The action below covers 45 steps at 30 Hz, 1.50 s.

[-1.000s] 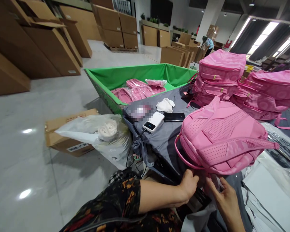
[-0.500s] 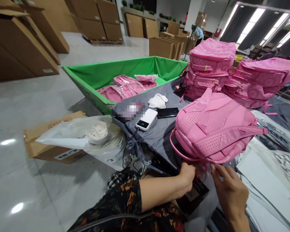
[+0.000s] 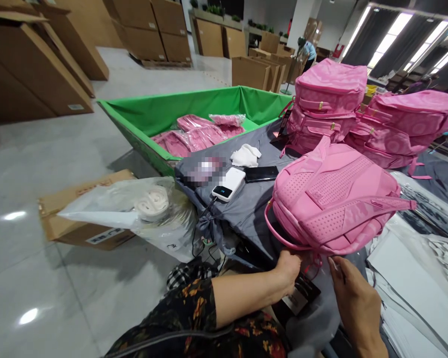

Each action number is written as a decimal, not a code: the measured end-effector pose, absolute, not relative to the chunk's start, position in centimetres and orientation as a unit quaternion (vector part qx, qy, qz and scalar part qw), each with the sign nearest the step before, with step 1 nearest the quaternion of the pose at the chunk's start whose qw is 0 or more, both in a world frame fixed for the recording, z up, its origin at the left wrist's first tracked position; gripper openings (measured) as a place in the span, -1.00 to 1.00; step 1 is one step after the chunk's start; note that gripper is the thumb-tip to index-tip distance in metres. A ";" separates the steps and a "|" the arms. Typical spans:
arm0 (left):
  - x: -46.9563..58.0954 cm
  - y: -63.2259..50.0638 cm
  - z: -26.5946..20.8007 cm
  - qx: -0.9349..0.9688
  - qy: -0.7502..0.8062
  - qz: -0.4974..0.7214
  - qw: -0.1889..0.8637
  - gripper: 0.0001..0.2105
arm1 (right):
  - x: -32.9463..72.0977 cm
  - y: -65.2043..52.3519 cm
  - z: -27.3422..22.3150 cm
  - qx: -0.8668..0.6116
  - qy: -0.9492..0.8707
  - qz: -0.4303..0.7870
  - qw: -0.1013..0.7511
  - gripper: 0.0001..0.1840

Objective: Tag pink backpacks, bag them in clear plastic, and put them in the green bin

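Note:
A pink backpack [image 3: 336, 194] lies on the grey-covered table with its shoulder straps facing up. At the near edge of the backpack, my left hand [image 3: 289, 268] is closed, its fingertips hidden under the edge, so what it grips cannot be made out. Just to the right, my right hand [image 3: 354, 293] has thumb and fingers pressed together by the same edge; anything in them is too small to name. Between my hands a thin reddish-pink cord [image 3: 314, 263] hangs from the backpack, and a dark hang tag [image 3: 302, 296] with a pale label dangles below.
More pink backpacks [image 3: 328, 89] are stacked behind. A white power bank [image 3: 229, 184], a black phone [image 3: 261, 174] and a white cloth [image 3: 245, 155] lie on the left. Beyond stands a green bin [image 3: 134, 112] with wrapped pink items. White sheets [image 3: 414, 278] lie at right.
My right hand has drawn slightly down, its fingers more folded together. The hang tag has turned, showing more of its pale label. My left hand stays at the backpack's edge.

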State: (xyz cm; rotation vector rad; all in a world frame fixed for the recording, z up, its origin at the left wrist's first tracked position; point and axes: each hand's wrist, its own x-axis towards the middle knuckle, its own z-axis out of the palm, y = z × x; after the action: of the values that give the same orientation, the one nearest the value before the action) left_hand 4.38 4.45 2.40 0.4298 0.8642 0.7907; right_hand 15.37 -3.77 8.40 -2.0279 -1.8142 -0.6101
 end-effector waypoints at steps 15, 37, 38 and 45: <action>2.7 3.4 4.9 0.163 0.375 0.365 0.836 -0.63 | 9.4 -0.6 8.4 -0.673 -0.667 -0.306 0.096 -0.66; 2.0 3.5 4.8 0.227 0.366 0.425 0.796 -0.65 | 11.0 -4.8 5.7 -0.623 -0.703 -0.327 0.099 -0.67; 1.8 3.5 4.7 0.234 0.358 0.422 0.799 -0.65 | 11.0 -4.7 5.6 -0.623 -0.702 -0.330 0.097 -0.67; 1.2 3.7 5.0 0.252 0.299 0.401 0.828 -0.71 | 10.5 -4.6 4.9 -0.632 -0.697 -0.322 0.106 -0.67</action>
State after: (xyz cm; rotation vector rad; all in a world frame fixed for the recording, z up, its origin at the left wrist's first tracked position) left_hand 1.23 3.73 4.99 0.5351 0.6357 0.8505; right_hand 10.52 -4.58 4.92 -1.8626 -2.0524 -0.9495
